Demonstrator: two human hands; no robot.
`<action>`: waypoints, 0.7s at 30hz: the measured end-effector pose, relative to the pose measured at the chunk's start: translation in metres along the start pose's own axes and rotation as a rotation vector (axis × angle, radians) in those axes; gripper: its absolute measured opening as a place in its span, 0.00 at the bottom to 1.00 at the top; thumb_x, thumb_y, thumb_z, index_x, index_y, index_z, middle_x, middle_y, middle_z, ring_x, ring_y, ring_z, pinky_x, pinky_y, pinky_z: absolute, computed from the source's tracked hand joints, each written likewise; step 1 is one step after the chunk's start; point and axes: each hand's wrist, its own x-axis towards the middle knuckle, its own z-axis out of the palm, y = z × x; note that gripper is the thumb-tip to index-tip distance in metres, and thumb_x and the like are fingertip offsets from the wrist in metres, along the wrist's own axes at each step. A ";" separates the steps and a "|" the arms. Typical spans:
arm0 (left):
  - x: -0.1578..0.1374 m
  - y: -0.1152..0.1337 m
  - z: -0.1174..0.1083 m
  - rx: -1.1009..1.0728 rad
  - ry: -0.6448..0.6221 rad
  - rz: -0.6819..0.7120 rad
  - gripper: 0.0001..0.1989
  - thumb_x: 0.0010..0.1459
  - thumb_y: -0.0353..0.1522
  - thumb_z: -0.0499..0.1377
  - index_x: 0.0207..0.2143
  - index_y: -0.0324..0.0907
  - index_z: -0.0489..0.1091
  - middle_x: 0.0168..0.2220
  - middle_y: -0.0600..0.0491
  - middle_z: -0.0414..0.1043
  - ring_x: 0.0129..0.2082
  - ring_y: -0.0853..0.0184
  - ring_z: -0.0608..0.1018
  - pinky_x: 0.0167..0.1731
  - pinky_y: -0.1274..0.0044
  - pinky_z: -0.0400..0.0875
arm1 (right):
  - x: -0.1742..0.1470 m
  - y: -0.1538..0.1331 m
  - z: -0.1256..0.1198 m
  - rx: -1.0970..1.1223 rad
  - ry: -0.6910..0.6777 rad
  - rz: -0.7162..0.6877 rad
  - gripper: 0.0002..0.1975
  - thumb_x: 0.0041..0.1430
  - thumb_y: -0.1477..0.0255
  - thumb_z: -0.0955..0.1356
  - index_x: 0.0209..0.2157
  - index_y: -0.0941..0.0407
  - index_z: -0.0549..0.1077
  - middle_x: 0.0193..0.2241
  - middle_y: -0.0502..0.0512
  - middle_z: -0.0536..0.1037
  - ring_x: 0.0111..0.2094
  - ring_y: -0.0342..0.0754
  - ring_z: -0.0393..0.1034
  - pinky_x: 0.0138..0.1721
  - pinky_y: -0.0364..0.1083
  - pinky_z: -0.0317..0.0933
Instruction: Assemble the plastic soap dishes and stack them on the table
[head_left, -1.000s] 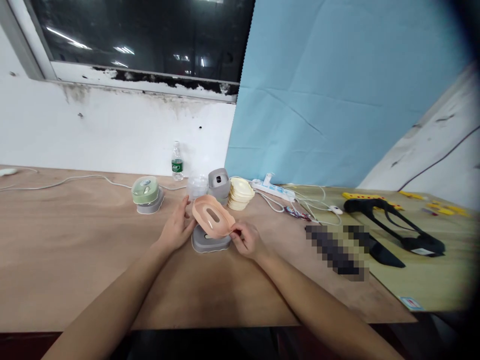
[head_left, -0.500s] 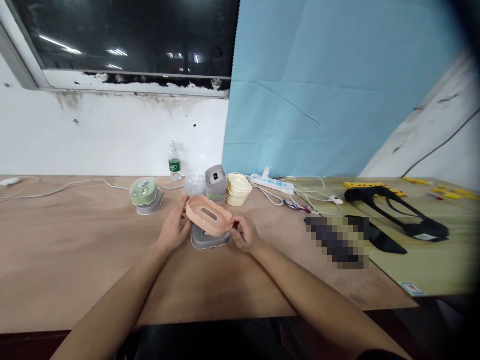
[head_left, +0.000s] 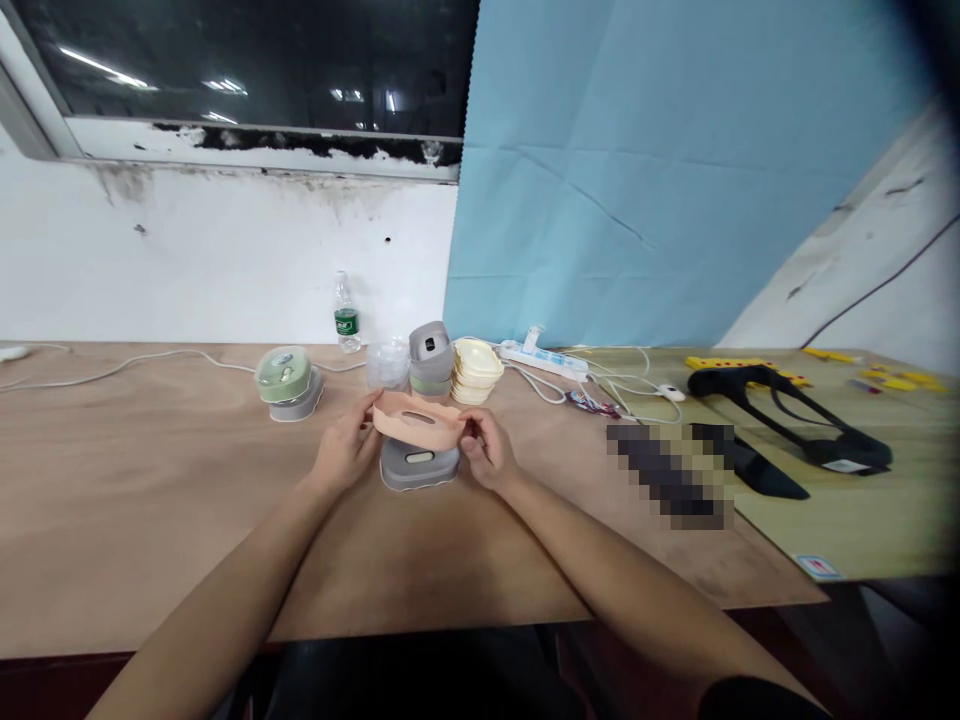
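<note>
Pinched at its two ends, the peach shell (head_left: pixel 409 432) is held up between the left hand (head_left: pixel 345 450) and the right hand (head_left: pixel 489 455); fingers and thumbs are closed on it at either side; its front wall and part of its slot show; the grey base (head_left: pixel 401 474) sits on the table (head_left: pixel 150 520) below it, pale slot upward, with neither hand seen to hold it; the shell hides the back of the base, so whether the two touch cannot be told.

As for progress, the shell is in hand and not set down; it and the base look like separate pieces, not joined; I judge this part of the work to be midway; off to the left, a green box (head_left: pixel 283 380) stands on a grey piece (head_left: pixel 306 402), and that pair may be done, though its fit cannot be checked from here; farther back, clear cups (head_left: pixel 387 365), a grey stack (head_left: pixel 431 345) above green pieces (head_left: pixel 430 386), and cream trays (head_left: pixel 476 372) stand side by side, apart from both hands; if they belong to the same work, that share is probably left.
</note>
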 end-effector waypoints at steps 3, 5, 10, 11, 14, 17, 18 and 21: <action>0.000 0.002 -0.003 0.006 0.009 0.000 0.24 0.61 0.39 0.51 0.58 0.42 0.59 0.47 0.49 0.72 0.39 0.66 0.76 0.40 0.74 0.71 | 0.002 0.002 0.000 0.053 -0.027 0.004 0.29 0.55 0.48 0.62 0.49 0.56 0.63 0.26 0.51 0.68 0.24 0.45 0.62 0.26 0.45 0.59; -0.001 0.003 -0.004 0.023 0.020 -0.007 0.22 0.60 0.40 0.51 0.55 0.42 0.62 0.46 0.49 0.72 0.37 0.66 0.76 0.37 0.76 0.71 | 0.003 0.001 -0.001 0.019 -0.026 0.046 0.27 0.55 0.50 0.64 0.47 0.56 0.64 0.26 0.51 0.69 0.26 0.46 0.63 0.29 0.45 0.60; -0.002 0.003 -0.006 0.078 0.013 -0.058 0.25 0.61 0.44 0.51 0.56 0.40 0.62 0.32 0.53 0.75 0.29 0.68 0.75 0.32 0.78 0.67 | 0.007 -0.003 -0.004 -0.043 -0.077 0.176 0.22 0.58 0.51 0.61 0.28 0.56 0.66 0.23 0.50 0.67 0.25 0.44 0.61 0.27 0.42 0.56; -0.002 0.003 -0.006 0.089 -0.001 -0.061 0.25 0.61 0.44 0.50 0.56 0.40 0.62 0.29 0.54 0.74 0.28 0.68 0.75 0.31 0.78 0.67 | 0.008 -0.002 -0.004 -0.048 -0.099 0.197 0.23 0.58 0.50 0.61 0.24 0.56 0.64 0.20 0.49 0.65 0.24 0.43 0.59 0.25 0.42 0.53; -0.001 0.004 -0.007 0.113 -0.066 -0.057 0.24 0.63 0.44 0.48 0.54 0.40 0.65 0.28 0.53 0.74 0.28 0.67 0.75 0.32 0.77 0.66 | 0.009 0.001 -0.002 -0.055 -0.145 0.242 0.25 0.59 0.50 0.60 0.19 0.56 0.59 0.16 0.47 0.59 0.21 0.41 0.55 0.22 0.41 0.48; 0.000 0.005 -0.006 0.114 -0.150 -0.057 0.24 0.63 0.44 0.45 0.53 0.41 0.67 0.32 0.51 0.76 0.32 0.64 0.77 0.34 0.75 0.67 | 0.011 0.003 -0.001 -0.040 -0.160 0.282 0.27 0.60 0.50 0.58 0.17 0.56 0.59 0.16 0.47 0.60 0.20 0.42 0.56 0.22 0.41 0.47; 0.000 0.005 -0.005 0.113 -0.175 -0.060 0.24 0.64 0.44 0.45 0.53 0.42 0.67 0.33 0.50 0.77 0.33 0.63 0.77 0.35 0.75 0.67 | 0.012 0.002 -0.001 -0.034 -0.163 0.298 0.27 0.60 0.50 0.58 0.17 0.56 0.60 0.16 0.48 0.61 0.21 0.42 0.57 0.22 0.41 0.48; 0.000 0.004 -0.003 0.104 -0.212 -0.067 0.24 0.64 0.45 0.44 0.53 0.43 0.67 0.36 0.50 0.77 0.36 0.61 0.78 0.37 0.74 0.68 | 0.013 0.002 -0.001 -0.034 -0.184 0.341 0.28 0.60 0.50 0.57 0.17 0.56 0.62 0.15 0.49 0.65 0.21 0.43 0.59 0.22 0.41 0.50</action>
